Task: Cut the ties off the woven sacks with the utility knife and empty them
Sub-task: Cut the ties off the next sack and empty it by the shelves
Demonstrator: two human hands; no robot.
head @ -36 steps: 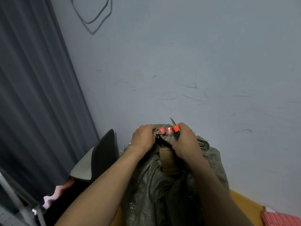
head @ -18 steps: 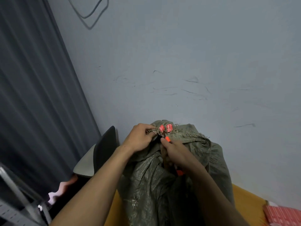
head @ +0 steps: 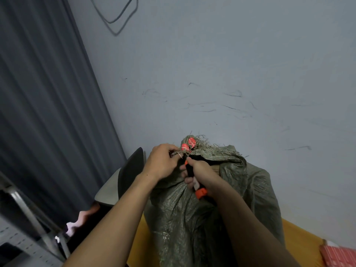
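Observation:
A grey-green woven sack stands upright in front of me, its frayed mouth bunched at the top. Red tie tags sit on the bunched neck. My left hand pinches the frayed neck just left of the tags. My right hand grips the utility knife, black with an orange end cap, and points it up toward the neck; the blade tip is hidden between my hands. A brown item shows inside the sack's opening.
The sack rests on a yellow surface against a pale grey wall. A dark chair stands at the left beside a grey curtain. A metal shelf frame is at bottom left, a red patterned item at bottom right.
My right hand turned the knife from above the neck to below it, so the orange end now points down. The sack's mouth has loosened and spread to the right.

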